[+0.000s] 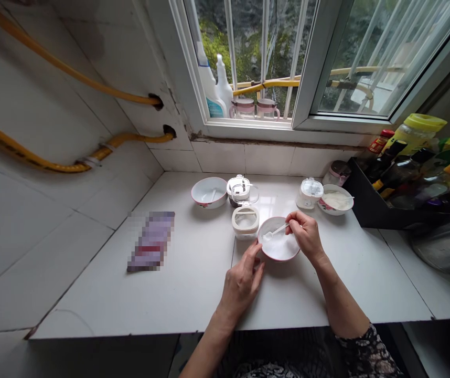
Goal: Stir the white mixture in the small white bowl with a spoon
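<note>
A bowl (280, 248) of white, powdery contents stands on the white counter. My right hand (306, 237) pinches the handle of a small white spoon (275, 231), whose tip is in the bowl. My left hand (243, 281) touches the bowl's left rim with its fingertips. Just behind the bowl is a square clear jar (245, 221) with a white rim, and beyond it a similar lidded jar (238, 188). Left of these stands a pink-rimmed bowl (209, 192) with a spoon inside.
Toward the back right are a closed clear jar (310, 193), a bowl of white contents (335, 200) and a black bin (366, 202) of bottles. A blurred purple packet (152, 241) lies at left. Spray bottles (217, 89) stand at the window.
</note>
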`<state>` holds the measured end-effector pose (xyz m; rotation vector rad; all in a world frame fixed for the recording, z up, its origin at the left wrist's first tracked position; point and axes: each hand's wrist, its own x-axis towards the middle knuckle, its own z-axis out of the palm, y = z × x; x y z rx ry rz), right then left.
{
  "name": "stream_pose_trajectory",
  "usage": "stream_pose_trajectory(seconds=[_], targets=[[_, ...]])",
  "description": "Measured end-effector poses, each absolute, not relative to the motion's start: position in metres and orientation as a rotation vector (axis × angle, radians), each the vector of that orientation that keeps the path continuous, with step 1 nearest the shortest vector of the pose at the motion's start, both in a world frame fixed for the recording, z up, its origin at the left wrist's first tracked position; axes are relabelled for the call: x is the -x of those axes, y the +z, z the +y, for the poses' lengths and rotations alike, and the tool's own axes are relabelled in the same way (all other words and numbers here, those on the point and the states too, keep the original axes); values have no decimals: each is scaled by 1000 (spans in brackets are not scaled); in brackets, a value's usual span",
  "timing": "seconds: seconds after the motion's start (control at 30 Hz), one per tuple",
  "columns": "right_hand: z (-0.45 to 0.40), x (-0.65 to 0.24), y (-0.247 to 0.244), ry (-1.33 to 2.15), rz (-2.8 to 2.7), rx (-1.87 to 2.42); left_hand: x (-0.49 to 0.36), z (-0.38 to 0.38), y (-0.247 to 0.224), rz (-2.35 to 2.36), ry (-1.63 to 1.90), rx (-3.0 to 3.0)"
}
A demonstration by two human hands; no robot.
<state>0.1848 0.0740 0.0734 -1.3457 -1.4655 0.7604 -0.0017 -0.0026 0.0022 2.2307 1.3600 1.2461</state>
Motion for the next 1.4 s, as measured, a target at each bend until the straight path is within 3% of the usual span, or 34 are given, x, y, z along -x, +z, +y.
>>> stream_pose_trajectory(seconds=[0.27, 0.6, 0.73, 0.9, 1.0, 1.23, 1.4], targets=[[79, -189, 74, 1010, -1183, 1285, 2, -3, 3, 1352, 1238, -2219], [90, -187, 71, 1035, -1070, 1196, 1, -2, 2, 1354, 1251, -2232], [85, -167, 76, 771, -1244, 1121, 1, -2, 2, 1372, 1252, -2256], [78, -148, 77, 65, -1803, 966, 1, -2, 3, 1352, 1264, -2272], [76, -147, 77, -121, -1963, 860, 1, -2, 3, 1342, 1265, -2273], [71, -172, 80, 195, -1665, 1146, 1, -3, 3, 1362, 1238, -2243], [75, -191, 79, 289, -1781, 1302, 2, -4, 3, 1362, 1235, -2223]])
